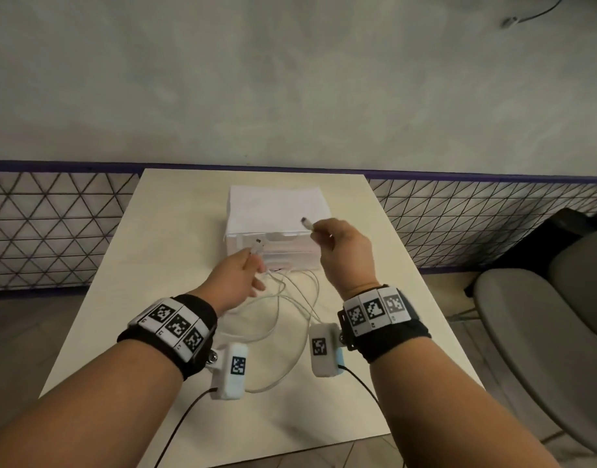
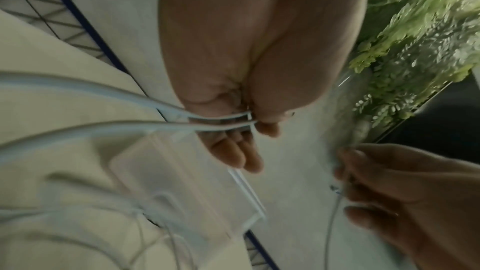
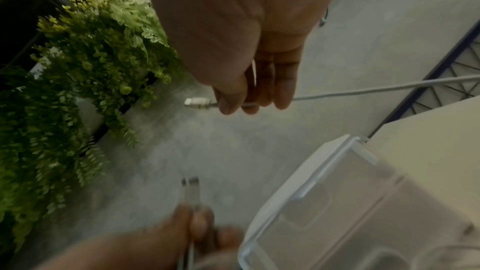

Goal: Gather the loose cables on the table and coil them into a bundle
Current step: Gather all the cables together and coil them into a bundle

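Thin white cables (image 1: 290, 300) lie in loose loops on the cream table (image 1: 162, 265) between my wrists. My left hand (image 1: 252, 260) is raised above the table and pinches two cable ends; their plugs (image 1: 258, 246) stick out past the fingers. From the left wrist, two white strands (image 2: 130, 124) run into that pinch. To the right and a little higher, my right hand (image 1: 316, 230) pinches another cable just behind its plug (image 1: 306, 223). The right wrist view shows this plug (image 3: 197, 102) beside the thumb, and the cable (image 3: 376, 88) trailing off right.
A white plastic drawer box (image 1: 273, 211) stands on the table just beyond both hands. A grey chair (image 1: 540, 319) is at the right. A wire-mesh fence (image 1: 54, 231) runs behind the table. Green foliage (image 3: 85, 69) hangs on the wall.
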The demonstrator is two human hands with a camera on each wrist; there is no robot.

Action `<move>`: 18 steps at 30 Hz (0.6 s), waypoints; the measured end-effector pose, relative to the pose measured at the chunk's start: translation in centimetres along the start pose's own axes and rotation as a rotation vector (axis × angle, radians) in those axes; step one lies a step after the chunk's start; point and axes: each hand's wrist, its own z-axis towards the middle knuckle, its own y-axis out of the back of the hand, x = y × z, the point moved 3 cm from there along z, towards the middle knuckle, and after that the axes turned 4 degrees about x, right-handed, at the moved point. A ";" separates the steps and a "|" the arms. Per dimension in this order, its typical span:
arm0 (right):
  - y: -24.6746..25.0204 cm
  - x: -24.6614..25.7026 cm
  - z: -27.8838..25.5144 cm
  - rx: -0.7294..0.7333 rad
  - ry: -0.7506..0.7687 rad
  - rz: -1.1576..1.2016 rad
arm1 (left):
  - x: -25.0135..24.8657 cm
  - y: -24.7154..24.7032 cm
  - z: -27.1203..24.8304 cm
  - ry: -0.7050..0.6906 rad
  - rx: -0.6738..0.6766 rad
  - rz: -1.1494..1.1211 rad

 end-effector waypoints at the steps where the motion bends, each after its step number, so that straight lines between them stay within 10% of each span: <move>1: -0.6 0.1 -0.1 0.075 -0.009 -0.032 | -0.5 -0.4 0.0 -0.055 -0.007 -0.085; 6: -2.2 0.0 -0.2 0.304 -0.116 0.047 | -2.4 -2.1 0.3 -0.227 -0.039 -0.211; 18: -3.3 -0.8 0.5 0.261 -0.309 0.480 | -3.4 -3.8 0.9 -0.192 0.078 -0.567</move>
